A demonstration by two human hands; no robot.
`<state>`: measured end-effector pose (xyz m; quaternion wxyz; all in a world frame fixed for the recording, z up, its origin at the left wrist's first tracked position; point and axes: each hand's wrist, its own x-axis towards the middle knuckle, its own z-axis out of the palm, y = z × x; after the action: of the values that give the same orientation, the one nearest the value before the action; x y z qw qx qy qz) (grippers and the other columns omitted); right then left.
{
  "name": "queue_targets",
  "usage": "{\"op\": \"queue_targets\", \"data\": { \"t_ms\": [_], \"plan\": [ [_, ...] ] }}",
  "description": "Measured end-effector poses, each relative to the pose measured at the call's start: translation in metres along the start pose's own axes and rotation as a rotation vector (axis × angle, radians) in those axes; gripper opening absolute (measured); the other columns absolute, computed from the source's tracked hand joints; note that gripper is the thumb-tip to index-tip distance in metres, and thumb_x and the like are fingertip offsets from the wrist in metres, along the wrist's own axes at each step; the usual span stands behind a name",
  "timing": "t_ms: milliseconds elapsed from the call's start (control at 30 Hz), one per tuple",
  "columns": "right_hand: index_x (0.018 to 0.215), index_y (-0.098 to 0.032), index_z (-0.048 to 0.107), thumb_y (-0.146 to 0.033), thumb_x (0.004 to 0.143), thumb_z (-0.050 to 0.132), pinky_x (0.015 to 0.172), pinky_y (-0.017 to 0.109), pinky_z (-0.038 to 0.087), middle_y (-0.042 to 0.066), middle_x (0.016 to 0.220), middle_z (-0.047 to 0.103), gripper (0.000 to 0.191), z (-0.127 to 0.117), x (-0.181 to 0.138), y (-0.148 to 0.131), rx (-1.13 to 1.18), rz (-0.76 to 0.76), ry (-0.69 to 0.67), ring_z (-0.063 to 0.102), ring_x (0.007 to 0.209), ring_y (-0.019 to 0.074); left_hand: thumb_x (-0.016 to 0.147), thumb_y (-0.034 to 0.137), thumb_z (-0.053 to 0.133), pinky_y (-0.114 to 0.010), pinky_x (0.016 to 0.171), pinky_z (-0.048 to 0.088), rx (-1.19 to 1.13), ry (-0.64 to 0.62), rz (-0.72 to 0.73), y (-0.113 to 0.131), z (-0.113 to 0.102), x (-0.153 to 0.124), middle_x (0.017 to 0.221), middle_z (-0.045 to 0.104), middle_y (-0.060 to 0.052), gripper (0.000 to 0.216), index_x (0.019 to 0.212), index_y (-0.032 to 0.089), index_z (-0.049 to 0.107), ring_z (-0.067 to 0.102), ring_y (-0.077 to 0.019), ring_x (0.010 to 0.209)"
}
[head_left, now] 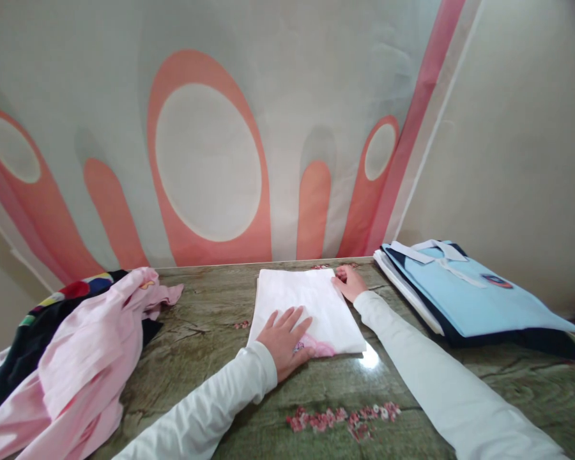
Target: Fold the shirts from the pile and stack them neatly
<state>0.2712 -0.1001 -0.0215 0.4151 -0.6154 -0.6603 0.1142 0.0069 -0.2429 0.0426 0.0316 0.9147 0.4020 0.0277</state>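
Note:
A white folded garment (297, 291), with a pink print near its front edge, lies flat on the table ahead of me. My left hand (285, 342) rests on its near left part, fingers spread and palm down, covering some of the print. At the far right corner of the cloth is my right hand (351, 283). Its fingers are curled in at the garment's edge, closed on it as far as I can see; the fingertips are partly hidden.
Loosely heaped clothes, a pink garment (96, 351) over a dark one (52, 319), lie at the left. On the right is a stack of folded clothes topped by a light blue shirt (464, 294) with a white collar. A wall with a printed hanging stands behind the wood-patterned table (211, 364).

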Motion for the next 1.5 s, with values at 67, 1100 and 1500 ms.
{"op": "queue_targets", "data": {
  "t_ms": [67,1100,1500],
  "plan": [
    [0.097,-0.015,0.055,-0.020,0.069,0.059,0.074,0.029,0.046,0.008,0.090,0.063,0.029,0.000,0.000,0.000,-0.011,-0.008,-0.026,0.059,0.076,0.0156,0.083,0.060,0.025,-0.051,0.102,0.017,-0.018,0.001,-0.015,0.000,0.002,0.001,0.143,0.021,-0.006,0.060,0.134,0.027,0.028,0.018,-0.0276,0.129],
    [0.095,-0.018,0.059,-0.020,0.062,0.061,0.082,0.036,0.042,0.005,0.091,0.065,0.034,0.018,0.040,-0.013,0.251,0.092,0.008,0.059,0.086,0.0196,0.055,0.023,0.072,-0.031,0.080,0.044,-0.713,0.407,-0.671,-0.164,0.001,0.099,0.089,0.065,-0.008,0.052,0.103,0.011,0.058,0.059,-0.0230,0.087],
    [0.091,-0.018,0.060,-0.035,0.069,0.063,0.074,0.033,0.047,0.004,0.085,0.065,0.027,-0.071,0.017,-0.095,0.902,-0.026,-0.397,0.060,0.078,0.0177,0.062,0.027,0.062,-0.037,0.070,0.049,-1.404,0.242,-0.175,-0.115,-0.098,0.054,0.079,0.068,-0.011,0.037,0.094,0.007,0.063,0.063,-0.0228,0.072]
  ]
}}
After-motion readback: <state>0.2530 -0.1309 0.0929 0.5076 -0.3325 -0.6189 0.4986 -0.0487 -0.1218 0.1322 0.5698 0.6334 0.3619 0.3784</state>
